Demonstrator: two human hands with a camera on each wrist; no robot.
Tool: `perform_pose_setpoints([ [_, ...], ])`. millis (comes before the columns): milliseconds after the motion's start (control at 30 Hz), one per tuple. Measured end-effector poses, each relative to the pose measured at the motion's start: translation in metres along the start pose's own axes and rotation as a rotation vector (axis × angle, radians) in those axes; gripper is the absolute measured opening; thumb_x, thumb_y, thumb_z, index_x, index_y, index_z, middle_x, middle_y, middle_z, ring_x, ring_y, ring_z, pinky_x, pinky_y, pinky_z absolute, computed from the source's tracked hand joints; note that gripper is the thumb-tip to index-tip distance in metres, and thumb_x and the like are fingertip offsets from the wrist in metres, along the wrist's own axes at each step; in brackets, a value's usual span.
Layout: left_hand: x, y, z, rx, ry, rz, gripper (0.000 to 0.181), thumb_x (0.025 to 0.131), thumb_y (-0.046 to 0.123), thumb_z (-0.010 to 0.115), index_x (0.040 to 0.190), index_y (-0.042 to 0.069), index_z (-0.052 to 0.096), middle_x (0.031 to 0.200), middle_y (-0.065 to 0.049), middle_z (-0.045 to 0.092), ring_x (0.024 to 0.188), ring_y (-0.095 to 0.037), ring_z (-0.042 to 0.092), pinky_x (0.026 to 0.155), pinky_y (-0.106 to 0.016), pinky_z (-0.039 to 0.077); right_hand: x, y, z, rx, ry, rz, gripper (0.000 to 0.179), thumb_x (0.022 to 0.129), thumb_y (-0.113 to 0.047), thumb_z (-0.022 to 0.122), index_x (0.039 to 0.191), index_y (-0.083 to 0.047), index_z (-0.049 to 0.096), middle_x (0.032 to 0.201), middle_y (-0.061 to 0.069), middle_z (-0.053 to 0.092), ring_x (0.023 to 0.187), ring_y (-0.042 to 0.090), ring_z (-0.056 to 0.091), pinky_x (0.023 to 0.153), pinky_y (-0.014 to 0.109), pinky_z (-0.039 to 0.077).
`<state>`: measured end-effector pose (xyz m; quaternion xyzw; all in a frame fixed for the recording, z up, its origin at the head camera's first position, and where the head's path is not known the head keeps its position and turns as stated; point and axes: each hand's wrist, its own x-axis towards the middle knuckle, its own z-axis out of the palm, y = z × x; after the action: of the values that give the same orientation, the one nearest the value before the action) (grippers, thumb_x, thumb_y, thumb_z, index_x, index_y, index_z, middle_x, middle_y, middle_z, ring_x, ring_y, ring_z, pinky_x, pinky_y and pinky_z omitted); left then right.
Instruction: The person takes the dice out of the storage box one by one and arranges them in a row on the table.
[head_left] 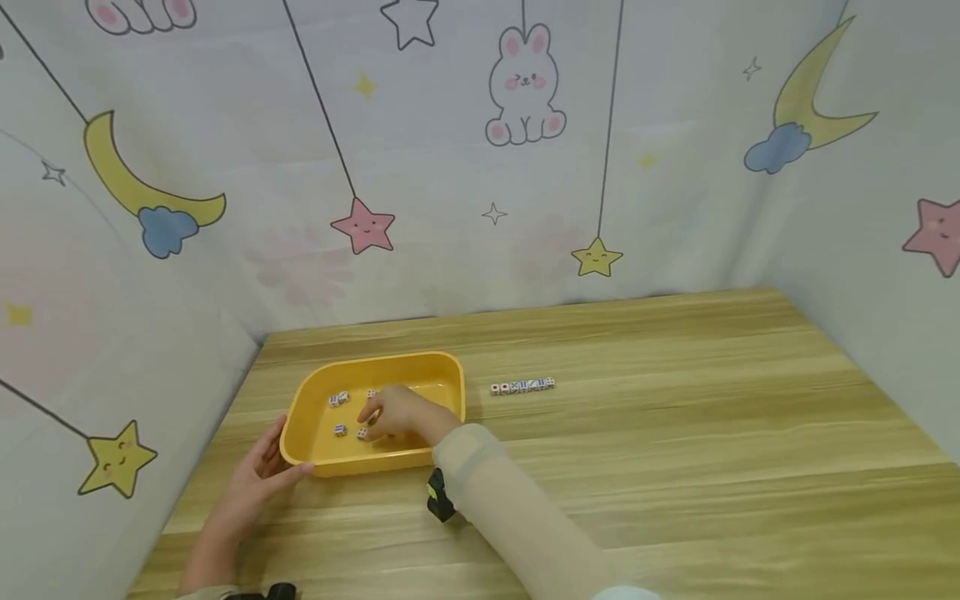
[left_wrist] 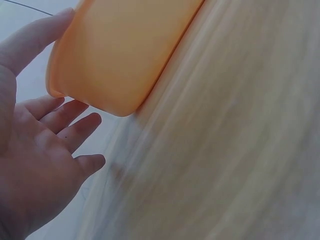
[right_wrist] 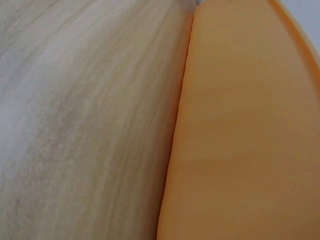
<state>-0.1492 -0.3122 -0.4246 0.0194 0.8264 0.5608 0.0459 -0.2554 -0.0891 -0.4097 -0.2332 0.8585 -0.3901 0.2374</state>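
A yellow tray (head_left: pixel 442 367) stands on the table's left side, with several small white dice (head_left: pixel 340 430) scattered in it. My left hand (head_left: pixel 251 479) holds the tray's near left corner, thumb at the near rim and fingers along the left wall. The left wrist view shows that thumb (left_wrist: pixel 37 37) at the rim and the spread fingers beneath. Inside the tray, my right hand (head_left: pixel 401 412) reaches down with bent fingers, right beside a die (head_left: pixel 362 433). I cannot tell whether a die is between its fingertips. In the right wrist view the tray wall (right_wrist: pixel 240 125) hides this hand.
To the right of the tray, several dice (head_left: pixel 522 386) stand in a straight row on the wooden table (head_left: pixel 675 450). White printed cloth (head_left: pixel 450 167) hangs behind and along both sides. A black wrist device (head_left: pixel 440 496) sits under the right cuff, close to the tray's near wall.
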Motion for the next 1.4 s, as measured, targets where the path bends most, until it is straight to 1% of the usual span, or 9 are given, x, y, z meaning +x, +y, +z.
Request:
perform_pose_setpoints([
  [133,0.000,0.001,0.001,-0.001,0.002,-0.010,0.088,0.093,0.013,0.065,0.155,0.004,0.003,0.159,-0.023,0.008,0.142,-0.030,0.024,0.089,0.000,0.035,0.000,-0.002,0.002,-0.050,-0.002,0.039,0.025,0.085,-0.010,0.073,0.109,-0.015,0.074,0.120,-0.002,0.064,0.069,0.008,0.049,0.060,0.018,0.041],
  [400,0.001,0.000,0.004,0.004,0.002,-0.016,0.088,0.093,0.012,0.065,0.155,0.005,0.003,0.159,-0.022,0.009,0.142,-0.036,0.022,0.089,0.000,0.035,-0.001,-0.004,0.006,-0.215,0.024,0.050,0.023,0.085,-0.015,0.074,0.106,-0.022,0.076,0.123,-0.009,0.064,0.119,0.006,0.052,0.094,0.018,0.043],
  [533,0.001,-0.001,0.004,0.003,0.003,-0.011,0.087,0.093,0.012,0.064,0.155,0.005,0.003,0.159,-0.022,0.009,0.142,-0.026,0.026,0.089,0.000,0.035,0.001,-0.003,0.007,-0.236,0.032,0.037,0.018,0.084,-0.017,0.076,0.102,-0.019,0.077,0.105,-0.009,0.068,0.096,0.005,0.055,0.083,0.015,0.044],
  [667,0.001,-0.001,0.004,-0.003,0.007,-0.003,0.087,0.093,0.013,0.065,0.155,0.005,0.005,0.159,-0.022,0.009,0.130,0.004,0.035,0.089,-0.001,0.036,0.002,-0.001,0.006,-0.260,0.028,0.008,0.015,0.084,-0.023,0.076,0.098,-0.017,0.077,0.093,-0.009,0.067,0.082,0.004,0.051,0.075,0.015,0.043],
  [767,0.001,0.000,0.004,0.001,0.009,-0.005,0.087,0.093,0.014,0.065,0.155,0.004,0.005,0.159,-0.022,0.009,0.129,0.005,0.034,0.089,-0.001,0.035,0.002,0.000,0.006,-0.266,0.025,-0.029,0.014,0.085,-0.024,0.076,0.096,-0.016,0.077,0.091,-0.009,0.067,0.080,0.004,0.052,0.073,0.015,0.044],
  [900,0.002,-0.001,0.004,0.014,0.009,-0.014,0.088,0.093,0.015,0.065,0.155,0.004,0.004,0.159,-0.021,0.009,0.140,-0.016,0.028,0.089,0.000,0.035,0.001,0.003,0.002,-0.203,0.032,-0.076,0.012,0.086,-0.023,0.074,0.094,-0.014,0.076,0.090,-0.008,0.068,0.079,0.004,0.054,0.070,0.015,0.045],
  [1000,0.002,-0.002,0.004,0.010,0.008,-0.012,0.087,0.093,0.014,0.065,0.155,0.004,0.004,0.159,-0.021,0.008,0.141,-0.019,0.027,0.089,-0.001,0.035,-0.001,0.006,-0.003,-0.129,0.044,-0.117,0.012,0.087,-0.022,0.073,0.095,-0.013,0.074,0.087,-0.007,0.066,0.076,0.005,0.054,0.068,0.016,0.045],
  [1200,0.000,-0.004,0.004,-0.019,0.012,0.015,0.086,0.093,0.012,0.065,0.154,0.003,0.005,0.158,-0.024,0.008,0.120,0.015,0.036,0.088,-0.001,0.037,-0.012,0.007,-0.024,-0.039,0.077,-0.182,0.016,0.089,-0.020,0.071,0.100,-0.009,0.074,0.082,-0.006,0.063,0.072,0.005,0.051,0.063,0.015,0.043],
  [1400,0.002,-0.004,0.004,-0.034,0.008,0.034,0.086,0.093,0.010,0.064,0.154,0.001,0.005,0.158,-0.027,0.007,0.111,0.022,0.037,0.088,-0.001,0.037,-0.030,0.009,-0.057,-0.052,0.128,-0.233,0.020,0.090,-0.019,0.068,0.105,-0.007,0.072,0.085,-0.003,0.066,0.075,0.004,0.054,0.066,0.015,0.045],
])
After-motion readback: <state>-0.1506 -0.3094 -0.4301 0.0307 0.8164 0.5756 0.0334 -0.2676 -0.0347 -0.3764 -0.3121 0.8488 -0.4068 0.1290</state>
